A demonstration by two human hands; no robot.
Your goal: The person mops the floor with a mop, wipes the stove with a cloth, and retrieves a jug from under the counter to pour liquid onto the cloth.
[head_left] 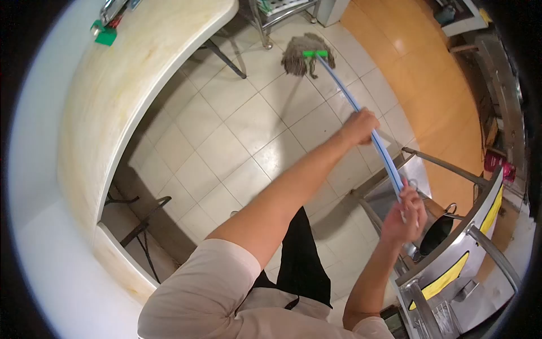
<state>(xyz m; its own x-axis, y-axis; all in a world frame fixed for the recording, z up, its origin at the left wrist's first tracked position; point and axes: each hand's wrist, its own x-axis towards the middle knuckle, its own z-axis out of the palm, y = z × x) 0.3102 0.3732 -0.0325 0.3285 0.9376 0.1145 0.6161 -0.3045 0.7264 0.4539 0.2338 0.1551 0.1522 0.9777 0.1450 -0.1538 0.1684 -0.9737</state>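
Observation:
A string mop with a grey-brown head and a green clamp lies spread on the tiled floor at the top of the view. Its light blue handle slants down to the right towards my body. Partway along the handle, my left hand is wrapped round it, the arm stretched across the view. Close to the handle's upper end, my right hand grips it with curled fingers. The very end of the handle is partly hidden by that hand.
A cream counter curves along the left, with dark metal legs under it. To the right stands a metal rack holding a black pan and yellow-marked panels. Orange flooring borders the tiles. A wheeled metal cart stands beyond.

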